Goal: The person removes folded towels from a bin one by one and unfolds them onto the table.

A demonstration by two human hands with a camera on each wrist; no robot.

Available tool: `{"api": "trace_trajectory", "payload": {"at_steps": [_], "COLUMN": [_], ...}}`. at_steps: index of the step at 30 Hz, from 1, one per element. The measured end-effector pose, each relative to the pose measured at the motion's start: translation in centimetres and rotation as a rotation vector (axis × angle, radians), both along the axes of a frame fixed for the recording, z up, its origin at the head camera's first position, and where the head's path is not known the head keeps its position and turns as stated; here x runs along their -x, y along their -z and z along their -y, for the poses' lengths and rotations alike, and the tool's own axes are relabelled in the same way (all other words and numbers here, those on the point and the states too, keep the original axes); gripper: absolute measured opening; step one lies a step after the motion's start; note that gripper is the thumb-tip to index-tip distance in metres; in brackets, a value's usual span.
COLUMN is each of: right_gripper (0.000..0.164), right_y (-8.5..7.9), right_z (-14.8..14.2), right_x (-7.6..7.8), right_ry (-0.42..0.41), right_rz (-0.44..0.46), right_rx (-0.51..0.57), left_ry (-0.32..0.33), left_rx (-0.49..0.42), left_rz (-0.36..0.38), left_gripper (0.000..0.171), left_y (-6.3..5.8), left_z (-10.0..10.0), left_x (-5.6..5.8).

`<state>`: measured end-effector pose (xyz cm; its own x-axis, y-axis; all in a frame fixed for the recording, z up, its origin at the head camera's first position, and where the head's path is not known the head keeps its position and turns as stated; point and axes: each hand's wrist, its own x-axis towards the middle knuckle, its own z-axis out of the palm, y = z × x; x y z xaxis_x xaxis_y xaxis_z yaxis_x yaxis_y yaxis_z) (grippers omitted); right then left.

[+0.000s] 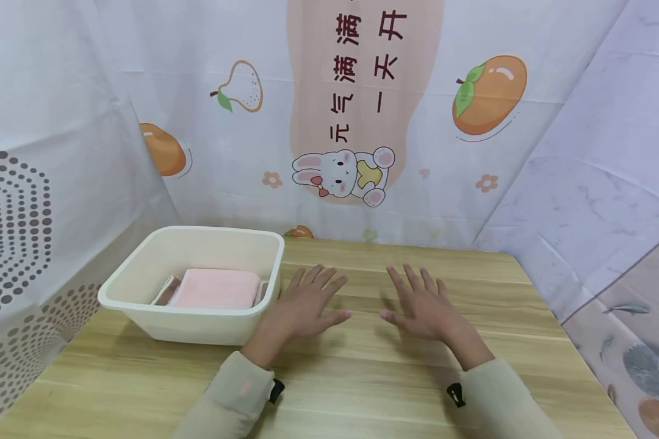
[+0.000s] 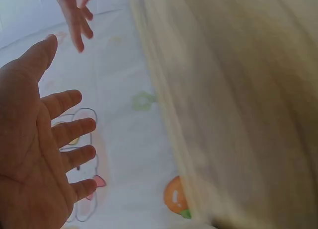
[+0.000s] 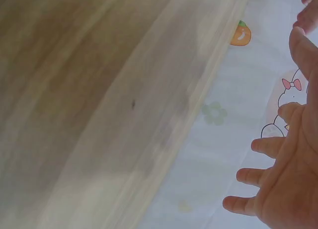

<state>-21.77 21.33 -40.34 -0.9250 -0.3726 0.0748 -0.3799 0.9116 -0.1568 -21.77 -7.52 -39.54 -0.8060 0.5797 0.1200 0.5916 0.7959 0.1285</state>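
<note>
Both hands are held palm down over the wooden table (image 1: 362, 378), fingers spread, holding nothing. The left hand (image 1: 306, 305) is just right of a white plastic basin (image 1: 198, 326) and hides part of its right side. Folded inside the basin lies a pink cloth (image 1: 216, 288), with some brown and white fabric (image 1: 167, 291) showing beside it. To the right, the right hand (image 1: 424, 310) is nearest to bare tabletop. In the left wrist view, the left palm (image 2: 30, 154) shows nothing in it; the right wrist view shows the right palm (image 3: 293, 174) likewise bare.
A white curtain (image 1: 198, 152) printed with fruit and a rabbit hangs behind the table's far edge. Patterned cloth (image 1: 27, 244) hangs along the left side, and marbled cloth (image 1: 598, 183) on the right. Each sleeve cuff has a dark strap piece (image 1: 276, 391) near it.
</note>
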Motion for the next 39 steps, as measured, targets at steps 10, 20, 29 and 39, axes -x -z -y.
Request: {"api": "trace_trajectory", "payload": {"at_steps": [10,20,29,39], "right_gripper": [0.090,0.088,0.086,0.087], "right_y": [-1.9,-3.9,-5.3,-7.6], "right_z": [0.8,3.7,6.6,9.8], "right_x": [1.6,3.6,4.9,5.4], "right_ry": [-0.034,-0.083,-0.124,-0.149], "right_rz": [-0.045,-0.063,-0.080,-0.062], "right_rx": [-0.005,-0.014,-0.068,-0.116], "left_ry": [0.078,0.090,0.061,-0.032], "left_rx": [-0.012,-0.037,-0.066,-0.106], "left_rz": [-0.054,-0.163,-0.221,-0.194], "left_gripper": [0.076,0.074,0.070,0.071], "left_y": [-3.3,-8.7,-9.7,-9.9], "left_z": [-1.5,-0.6,2.1,5.5], "left_x": [-1.3,-2.8,-2.5,-2.3]}}
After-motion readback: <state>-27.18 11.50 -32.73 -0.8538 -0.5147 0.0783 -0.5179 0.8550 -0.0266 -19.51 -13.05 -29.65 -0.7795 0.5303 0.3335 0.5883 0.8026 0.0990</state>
